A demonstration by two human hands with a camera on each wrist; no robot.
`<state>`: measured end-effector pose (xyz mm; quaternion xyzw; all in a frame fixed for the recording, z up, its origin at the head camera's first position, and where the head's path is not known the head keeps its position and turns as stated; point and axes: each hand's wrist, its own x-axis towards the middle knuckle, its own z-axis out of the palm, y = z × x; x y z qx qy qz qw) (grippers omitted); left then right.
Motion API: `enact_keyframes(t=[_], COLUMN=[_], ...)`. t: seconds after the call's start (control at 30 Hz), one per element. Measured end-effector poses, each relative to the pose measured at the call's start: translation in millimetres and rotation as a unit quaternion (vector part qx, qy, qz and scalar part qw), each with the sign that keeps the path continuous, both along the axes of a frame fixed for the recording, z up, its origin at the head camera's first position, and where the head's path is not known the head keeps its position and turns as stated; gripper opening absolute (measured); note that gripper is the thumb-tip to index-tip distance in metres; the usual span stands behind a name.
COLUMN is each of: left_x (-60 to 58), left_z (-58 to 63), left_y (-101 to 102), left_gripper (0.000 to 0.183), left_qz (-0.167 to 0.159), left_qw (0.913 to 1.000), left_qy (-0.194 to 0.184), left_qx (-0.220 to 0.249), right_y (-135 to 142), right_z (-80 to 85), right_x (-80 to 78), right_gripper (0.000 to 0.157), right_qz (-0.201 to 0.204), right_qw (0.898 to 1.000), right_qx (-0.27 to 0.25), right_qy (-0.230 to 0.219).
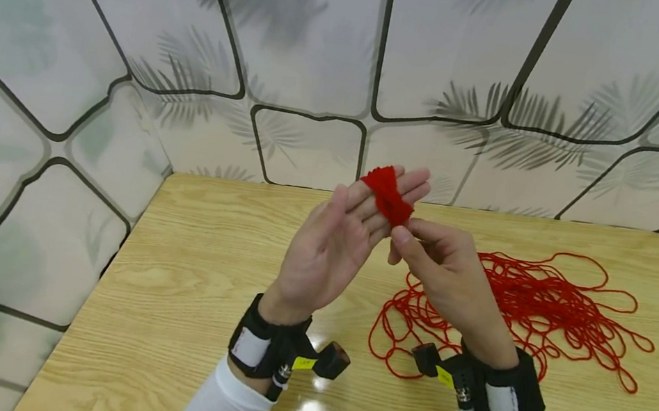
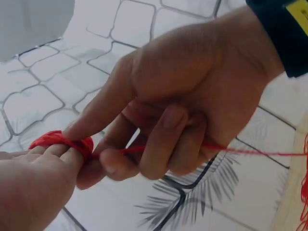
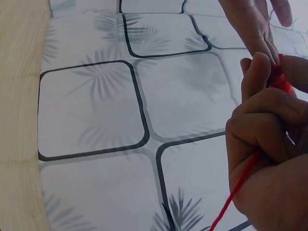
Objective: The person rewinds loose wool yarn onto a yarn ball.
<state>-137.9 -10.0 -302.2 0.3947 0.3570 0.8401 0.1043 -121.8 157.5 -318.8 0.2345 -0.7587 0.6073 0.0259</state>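
Red yarn (image 1: 389,198) is wound in a thick band around the fingers of my left hand (image 1: 328,261), which is held palm up above the table with fingers extended. My right hand (image 1: 456,269) is close against the band's lower edge, pinching the yarn with thumb and fingertips. In the left wrist view a taut strand (image 2: 260,152) runs from the band through the curled fingers of the right hand and off to the right. The right wrist view shows that same strand (image 3: 232,195) leaving below the hand. A loose tangled heap of red yarn (image 1: 543,302) lies on the table behind the right forearm.
The wooden table (image 1: 181,269) spreads beneath both hands. A wall (image 1: 321,43) with dark outlined panels and leaf prints rises at its back and left. Each wrist wears a black strap (image 1: 269,341) with a small camera.
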Motion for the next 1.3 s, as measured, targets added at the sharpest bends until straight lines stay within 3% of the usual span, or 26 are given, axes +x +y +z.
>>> enact_keyframes(t=[0.27,0.47,0.53,0.8,0.97,1.13,1.23,1.3], left_x=[-3.5,-4.0,-4.8,-8.6,-8.6,-6.7,-4.8,-3.0], left_z=[0.9,3.2,3.3,2.1,1.8,2.6,2.6,2.5], left_y=[-7,-10,-11,-13,-14,-15,-15,-17], left_gripper=[0.063,0.066,0.066,0.066,0.063,0.062,0.065,0.071], left_qz=[0.03,-0.023,-0.022,0.003,0.031,0.045,0.044,0.029], left_qw=[0.9991,0.9968,0.9951,0.9976,0.9994,0.9915,0.9766,0.9572], left_qy=[0.026,-0.011,-0.019,-0.023,-0.012,0.002,0.012,0.021], left_qx=[-0.015,0.076,0.095,0.065,-0.013,-0.122,-0.21,-0.287], right_y=[3,2,1,9,14,19,22,23], right_z=[8.4,8.4,7.8,13.7,17.6,22.0,26.0,28.1], right_x=[10.8,11.0,10.5,14.8,17.6,21.6,24.4,25.6], right_gripper=[0.014,0.009,0.008,0.008,0.009,0.017,0.022,0.023], right_qz=[0.003,0.017,0.027,0.008,0.002,-0.012,-0.007,-0.001], right_qw=[0.994,0.987,0.984,0.982,0.981,0.984,0.986,0.987], right_qx=[0.093,0.151,0.169,0.174,0.171,0.138,0.115,0.098], right_qy=[0.058,0.055,0.055,0.071,0.096,0.116,0.124,0.128])
